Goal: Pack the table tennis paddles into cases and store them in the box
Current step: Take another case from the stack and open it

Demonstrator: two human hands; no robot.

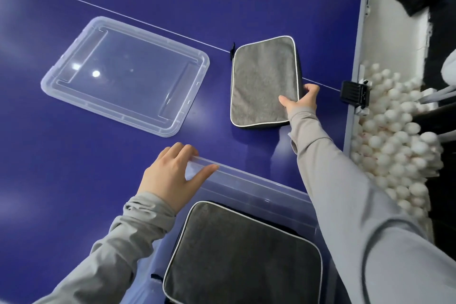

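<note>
Right hand (pixel 302 99) out over the blue counter (pixel 74 168), pinching the near right corner of a grey case (pixel 264 81), thumb on top, fingers curled round the edge. Case lying flat on the counter, closed as far as can be seen, a black zipper pull poking out at its far left corner. No telling from here whether a paddle sits inside; none in sight loose on the counter either.

Left hand (pixel 172 177) resting on the far rim of the clear box (pixel 246 180), fingers draped over the edge, thumb laid along the rim, steadying it rather than gripping hard. Inside the box, a second grey case (pixel 241 254) already lying flat, filling much of the floor.

Clear lid (pixel 125 74) off and parked on the counter, well to the left of the gripped case, apart from the box.

Off the counter's right edge, a heap of white balls (pixel 394 136) and a black clip (pixel 354 92) on the border.

Judging progress: one case stowed, one in hand and not yet lifted, so well past halfway. Left to do, by the look of it: carry this case across, lay it in on top of or beside the first, then fetch the lid and close up. Room in the box looks tight for side by side.
</note>
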